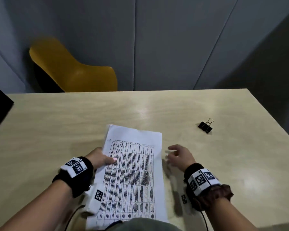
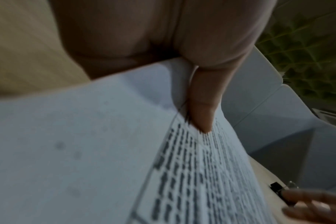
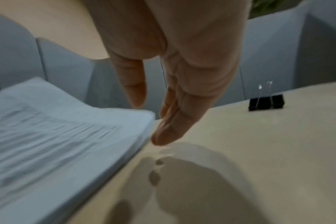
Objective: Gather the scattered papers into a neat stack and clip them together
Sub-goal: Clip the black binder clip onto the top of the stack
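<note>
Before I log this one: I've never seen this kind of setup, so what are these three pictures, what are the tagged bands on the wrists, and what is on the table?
There is no machine here: a person works with two bare hands. The bands with black-and-white square patterns sit on the wrists, where small cameras are worn. The wide picture comes from a head camera looking down; the other two look along each hand.

On the pale wooden table lies a stack of papers printed with a table. The left hand holds its left edge, thumb on top of the sheet. The right hand holds nothing; its fingers hang relaxed just right of the stack. A black binder clip lies apart, farther right, untouched. A yellow chair stands behind the table.
</note>
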The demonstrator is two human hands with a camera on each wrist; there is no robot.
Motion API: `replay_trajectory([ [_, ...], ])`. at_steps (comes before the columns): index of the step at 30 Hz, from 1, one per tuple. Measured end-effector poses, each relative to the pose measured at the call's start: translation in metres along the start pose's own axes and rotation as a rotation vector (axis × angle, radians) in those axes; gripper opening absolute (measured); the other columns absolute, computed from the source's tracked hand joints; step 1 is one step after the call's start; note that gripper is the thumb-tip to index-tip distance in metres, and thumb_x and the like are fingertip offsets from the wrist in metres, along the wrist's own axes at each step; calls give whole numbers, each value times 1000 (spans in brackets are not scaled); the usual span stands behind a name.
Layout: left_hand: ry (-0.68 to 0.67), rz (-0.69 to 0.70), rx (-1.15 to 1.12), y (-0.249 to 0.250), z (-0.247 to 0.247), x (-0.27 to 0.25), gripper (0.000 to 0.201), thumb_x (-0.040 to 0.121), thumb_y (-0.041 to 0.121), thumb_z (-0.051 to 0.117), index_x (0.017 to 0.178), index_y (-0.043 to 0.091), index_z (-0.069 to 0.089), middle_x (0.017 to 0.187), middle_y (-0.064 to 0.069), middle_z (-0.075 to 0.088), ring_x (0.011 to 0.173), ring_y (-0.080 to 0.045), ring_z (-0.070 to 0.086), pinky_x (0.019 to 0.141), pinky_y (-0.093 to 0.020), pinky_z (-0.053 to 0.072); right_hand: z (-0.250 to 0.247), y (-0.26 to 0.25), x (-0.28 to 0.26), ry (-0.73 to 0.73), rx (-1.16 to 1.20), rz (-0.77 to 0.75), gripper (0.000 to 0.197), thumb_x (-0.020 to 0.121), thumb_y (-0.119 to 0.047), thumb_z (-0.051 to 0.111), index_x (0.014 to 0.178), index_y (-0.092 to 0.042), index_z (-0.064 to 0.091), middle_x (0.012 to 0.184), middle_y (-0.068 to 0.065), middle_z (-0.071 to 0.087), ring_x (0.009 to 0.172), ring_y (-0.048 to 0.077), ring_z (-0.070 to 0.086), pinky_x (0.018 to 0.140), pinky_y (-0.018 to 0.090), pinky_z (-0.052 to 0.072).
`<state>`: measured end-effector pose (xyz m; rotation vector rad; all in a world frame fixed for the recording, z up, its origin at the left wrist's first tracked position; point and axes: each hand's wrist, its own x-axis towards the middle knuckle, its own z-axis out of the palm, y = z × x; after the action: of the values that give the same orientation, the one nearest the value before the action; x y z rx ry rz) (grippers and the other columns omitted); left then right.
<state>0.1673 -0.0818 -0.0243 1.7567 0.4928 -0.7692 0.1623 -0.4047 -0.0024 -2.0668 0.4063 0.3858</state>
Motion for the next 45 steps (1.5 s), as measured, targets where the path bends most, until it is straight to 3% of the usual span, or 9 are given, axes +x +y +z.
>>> replay_trajectory([
  [2,-3,-16,-5,-11,-3,21,99,22,47,92,112,19,61,112,-12,69,105,-38,62,91,-63,44,-25,-6,18,209,-133,-60,31,83,-13,61,115,-10,59,106,11,66,90,24,63,84,28,48],
  [5,10,-22,34,23,15,-10,58,55,25,88,106,12,64,102,-12,71,101,-36,63,96,-58,44,-61,-17,51,414,-342,-148,43,85,-11,56,128,-10,49,136,18,42,123,31,44,103,34,35],
  [7,12,-12,85,33,24,-17,23,76,7,72,96,13,64,95,-10,70,98,-33,63,99,-52,44,-80,-19,76,446,-441,-111,52,86,-10,51,136,-9,38,149,20,21,137,34,24,112,39,26],
  [10,30,-11,96,34,27,-14,28,77,5,70,104,8,64,100,-13,70,99,-33,64,99,-52,44,-102,-17,106,420,-642,10,52,89,-14,44,138,-9,30,154,19,9,141,35,11,112,43,23],
  [16,59,-12,148,29,25,-3,49,74,14,75,119,4,58,110,-13,69,101,-30,64,99,-50,45,-106,-14,114,321,-712,154,36,88,-13,47,121,2,46,135,21,35,122,40,42,100,44,39],
  [24,70,-2,136,27,29,-13,47,77,16,72,120,6,57,114,-14,67,103,-31,62,98,-46,45,-69,-22,48,349,-431,-75,15,81,-7,61,91,-12,71,96,16,71,95,31,63,82,32,51],
  [29,76,34,98,18,32,-21,48,75,14,74,120,4,58,114,-15,68,104,-32,63,100,-49,44,-20,-61,-10,82,-119,-351,24,69,-2,74,72,-24,65,69,13,71,71,28,68,68,29,52],
  [35,37,64,13,5,35,-34,49,70,16,76,115,9,61,108,-13,71,102,-34,64,98,-55,44,38,-52,-30,-29,-475,-458,13,77,-25,71,82,-14,68,87,8,70,84,24,62,72,26,45],
  [45,66,102,-29,-11,30,-54,55,74,9,74,125,7,52,106,-12,69,101,-31,63,99,-54,44,26,-54,-41,-180,-312,-265,24,68,-26,79,62,-27,57,97,5,71,94,20,66,84,33,52],
])
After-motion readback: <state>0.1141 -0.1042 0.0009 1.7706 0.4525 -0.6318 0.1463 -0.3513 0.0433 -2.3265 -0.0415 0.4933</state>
